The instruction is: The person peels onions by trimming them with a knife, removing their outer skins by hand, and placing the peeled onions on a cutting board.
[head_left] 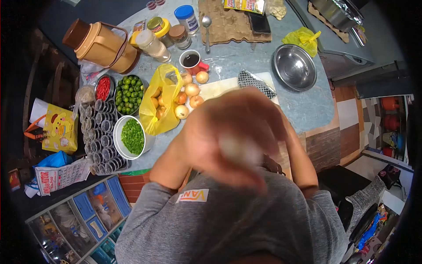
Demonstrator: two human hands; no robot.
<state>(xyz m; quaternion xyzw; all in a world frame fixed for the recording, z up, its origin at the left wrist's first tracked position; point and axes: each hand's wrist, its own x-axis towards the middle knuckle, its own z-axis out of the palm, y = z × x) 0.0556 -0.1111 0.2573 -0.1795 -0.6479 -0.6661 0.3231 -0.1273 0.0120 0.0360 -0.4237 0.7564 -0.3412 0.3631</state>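
Both hands are raised close to the camera in front of my chest, overlapping and smeared by motion. My left hand (206, 136) comes in from the left, with a pale blurred patch near its fingers that I cannot make out. Behind and partly covered by it is my right hand (263, 110). Below the hands on the table lie a white cutting board (217, 87) and a black-and-white patterned piece (257, 83). Loose onions (192, 89) sit beside a yellow plastic bag (151, 103) with more onions inside.
On the table (303, 105) are a steel bowl (294, 66), a mug of dark liquid (190, 61), a spoon (207, 33), a thermos (105, 46), jars (187, 20), green citrus fruits (129, 93), red chillies (103, 89), chopped greens (132, 136) and small lidded cups (101, 136).
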